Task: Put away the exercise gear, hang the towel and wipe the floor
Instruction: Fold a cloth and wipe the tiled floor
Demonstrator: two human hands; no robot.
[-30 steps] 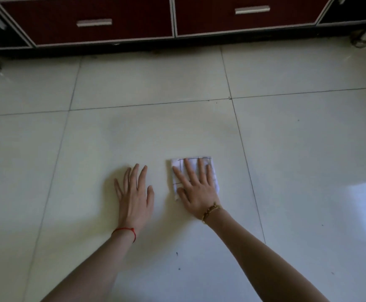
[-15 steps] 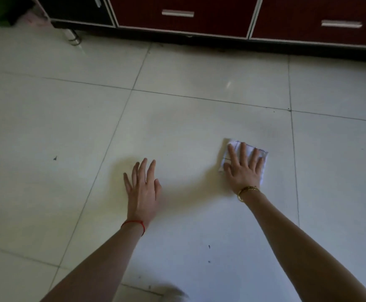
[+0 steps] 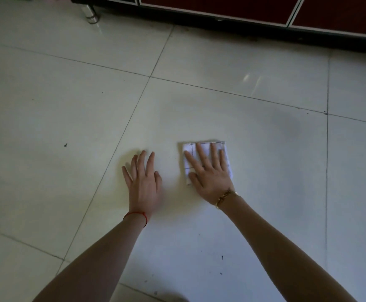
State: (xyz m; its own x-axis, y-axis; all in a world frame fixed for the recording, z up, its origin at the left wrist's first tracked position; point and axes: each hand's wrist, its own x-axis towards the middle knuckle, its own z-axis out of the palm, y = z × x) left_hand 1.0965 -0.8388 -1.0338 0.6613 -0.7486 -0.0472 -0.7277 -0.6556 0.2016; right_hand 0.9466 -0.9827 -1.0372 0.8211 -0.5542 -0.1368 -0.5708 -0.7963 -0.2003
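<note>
A small folded white cloth point(image 3: 188, 152) with thin dark lines lies flat on the pale tiled floor point(image 3: 254, 131). My right hand point(image 3: 209, 173) presses down on it with straight, spread fingers and covers most of it. My left hand point(image 3: 144, 182) rests flat on the bare tile about a hand's width to the left of the cloth, fingers straight. A red string circles my left wrist and a gold bracelet my right.
A low cabinet with dark red drawer fronts point(image 3: 221, 7) runs along the top edge, and its metal leg point(image 3: 90, 14) stands at the upper left. Small dark specks point(image 3: 65, 145) dot the tiles.
My right hand slid the cloth to the right and then back toward my left hand. The view swung left, so the cabinet now sits at the upper right. My left hand stayed planted.
</note>
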